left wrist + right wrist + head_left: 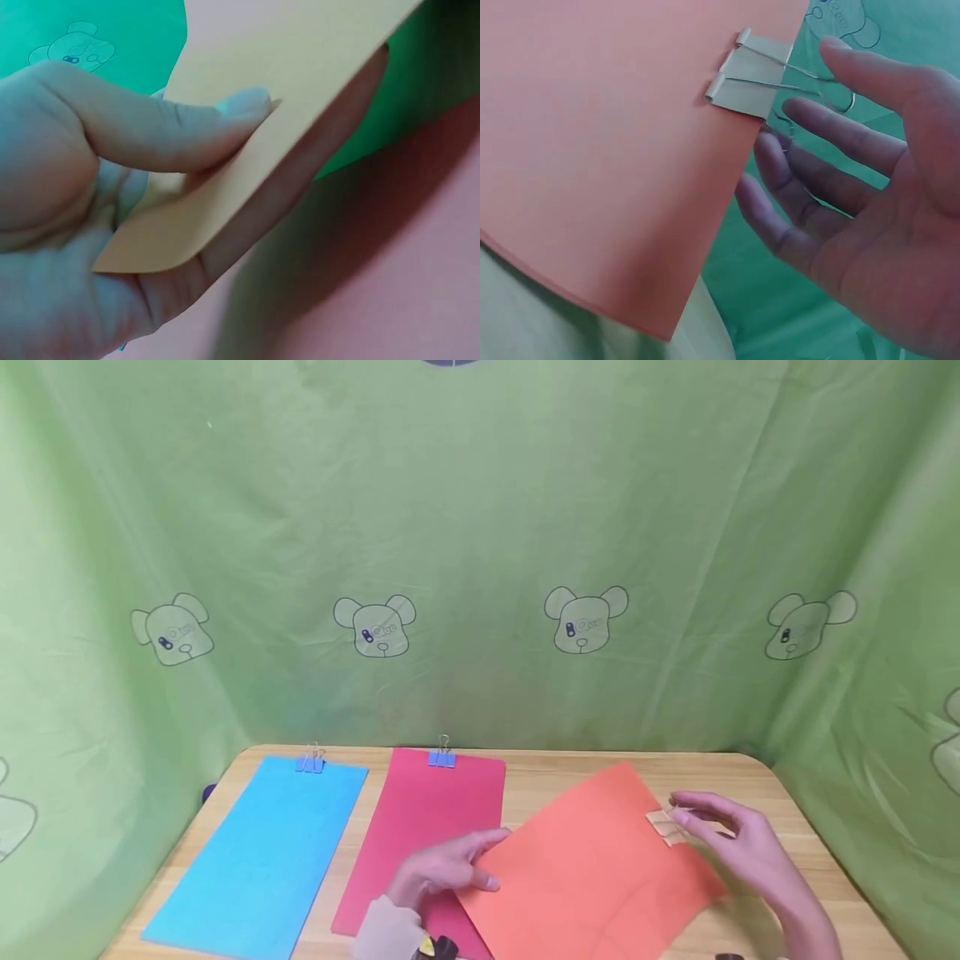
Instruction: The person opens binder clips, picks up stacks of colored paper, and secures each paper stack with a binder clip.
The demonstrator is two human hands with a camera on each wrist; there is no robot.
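The left hand (442, 870) pinches the orange sheet (592, 868) at its 9 o'clock edge, above the red sheet (431, 827). The right hand (870, 195), fingers spread, holds nothing beside the binder clip (754, 79) at 2 o'clock. The clip's bite appears shallow; a tug may slip it off.

The orange sheet (592, 868) at lower centre of the head view carries a beige binder clip (666, 824) with silver wire handles. The red sheet (427, 835) and the sky-blue sheet (262, 860) to the left each have a blue clip (442, 758) at the top edge. The surface (555, 772) is pale wood grain. The backdrop cloth (480, 527) is light green, printed with outlined bear heads (586, 618).
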